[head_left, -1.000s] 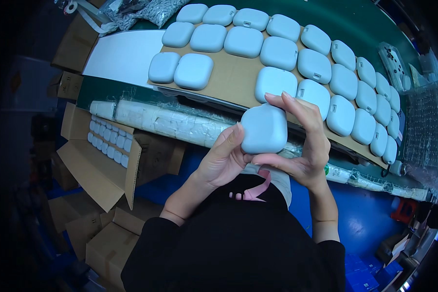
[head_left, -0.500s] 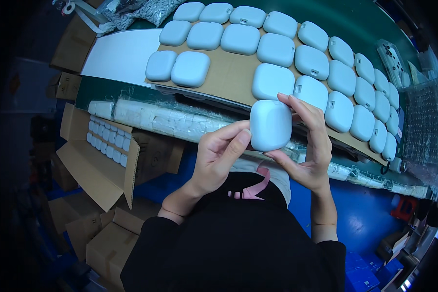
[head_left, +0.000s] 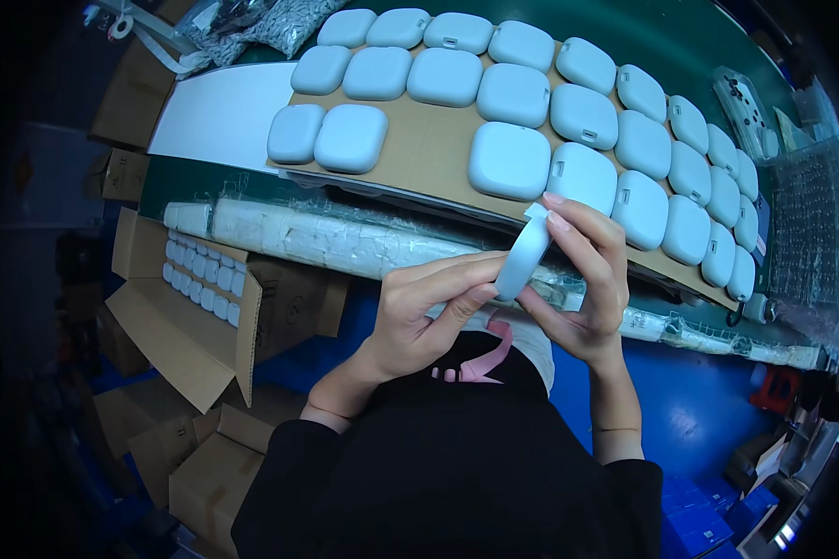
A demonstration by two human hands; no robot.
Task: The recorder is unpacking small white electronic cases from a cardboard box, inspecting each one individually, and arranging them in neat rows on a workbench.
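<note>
Between both hands I hold a white rounded-square plastic case (head_left: 524,258), turned edge-on so its thin side shows. My left hand (head_left: 429,312) pinches its lower left side between thumb and fingers. My right hand (head_left: 583,275) grips it from the right, fingertips at the upper end and thumb near the lower end. A small piece sticks out at the case's top edge; I cannot make out what it is. Just beyond my hands, rows of similar white cases (head_left: 510,160) lie on a cardboard sheet (head_left: 427,149), with a gap in the nearest row.
The green table (head_left: 662,28) has a plastic-wrapped front edge (head_left: 326,238). An open carton (head_left: 172,321) with several small white items stands at left, above another carton (head_left: 216,475). Clear plastic trays (head_left: 806,214) sit at the right end; bagged parts (head_left: 270,28) lie at the back left.
The case in my hands has been turned from showing its broad face to standing edge-on. My right fingers have shifted along its upper end. The whole view has moved slightly.
</note>
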